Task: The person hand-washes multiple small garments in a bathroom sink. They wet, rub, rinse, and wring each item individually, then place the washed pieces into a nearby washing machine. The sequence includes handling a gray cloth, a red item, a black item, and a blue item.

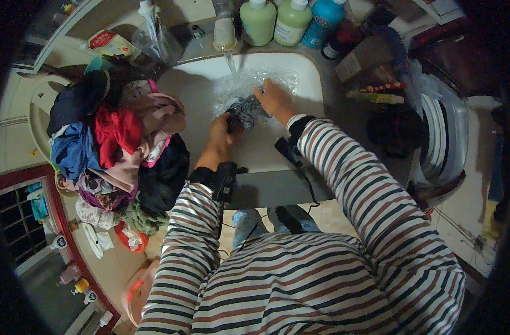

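Note:
Over a white sink (311,72), my left hand (220,134) and my right hand (273,99) both grip a dark grey wet cloth (245,110). Water runs from the tap (225,34) above into the basin and splashes around the cloth. My left hand holds the cloth's near end, my right hand its far end. Both forearms wear striped sleeves with dark wrist bands.
A heap of mixed clothes (118,145) lies left of the sink. Two green bottles (273,22) and a blue bottle (323,19) stand behind the basin. A white round appliance (442,134) and clutter sit to the right. Floor tiles show below the sink edge.

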Demonstrator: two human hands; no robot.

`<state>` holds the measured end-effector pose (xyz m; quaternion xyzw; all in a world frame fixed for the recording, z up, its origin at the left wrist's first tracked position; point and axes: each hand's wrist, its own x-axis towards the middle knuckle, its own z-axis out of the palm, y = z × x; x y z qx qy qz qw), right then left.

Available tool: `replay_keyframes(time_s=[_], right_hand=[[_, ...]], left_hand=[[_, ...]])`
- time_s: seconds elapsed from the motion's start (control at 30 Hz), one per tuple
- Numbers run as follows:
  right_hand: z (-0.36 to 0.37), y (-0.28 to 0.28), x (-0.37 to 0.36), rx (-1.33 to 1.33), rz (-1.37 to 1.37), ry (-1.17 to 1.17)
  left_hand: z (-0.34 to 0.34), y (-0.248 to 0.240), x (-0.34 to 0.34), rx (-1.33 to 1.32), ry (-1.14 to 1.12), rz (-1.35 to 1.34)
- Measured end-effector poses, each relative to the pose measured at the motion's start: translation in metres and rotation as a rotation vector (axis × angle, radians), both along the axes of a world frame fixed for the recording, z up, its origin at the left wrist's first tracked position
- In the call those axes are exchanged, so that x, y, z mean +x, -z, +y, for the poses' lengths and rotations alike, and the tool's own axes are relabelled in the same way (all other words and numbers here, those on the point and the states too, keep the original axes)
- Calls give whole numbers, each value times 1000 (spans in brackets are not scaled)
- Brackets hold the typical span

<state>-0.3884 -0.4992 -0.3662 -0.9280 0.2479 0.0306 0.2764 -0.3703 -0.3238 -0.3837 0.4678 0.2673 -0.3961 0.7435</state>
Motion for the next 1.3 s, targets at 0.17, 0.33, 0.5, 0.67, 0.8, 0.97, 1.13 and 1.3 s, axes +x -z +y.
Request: replay_keyframes(time_s=[0.17,0.33,0.5,0.67,0.8,0.97,1.13,1.3], right_hand=[[34,1,-8,147,118,-340],[53,-53,-24,442,-266,-512],[60,-90,-24,299,-303,-487],[51,-53,-9,107,-280,-341],[16,-23,0,-14,-52,-297],[-12,-6,-14,-74,-37,-65],[16,16,-31,-36,73,-301],[2,16,-6,21,204,-424]], left_hand=[[-10,-20,6,-209,-94,116],[-6,-33,14,-188,-54,-5],[-7,-31,-1,-158,-170,-390],[-21,-36,4,-243,-189,16],[-21,-37,-1,-326,-94,160],[6,-12,-3,48,-44,-43],[5,11,12,-171,-63,136],[2,-8,14,-327,-37,181]])
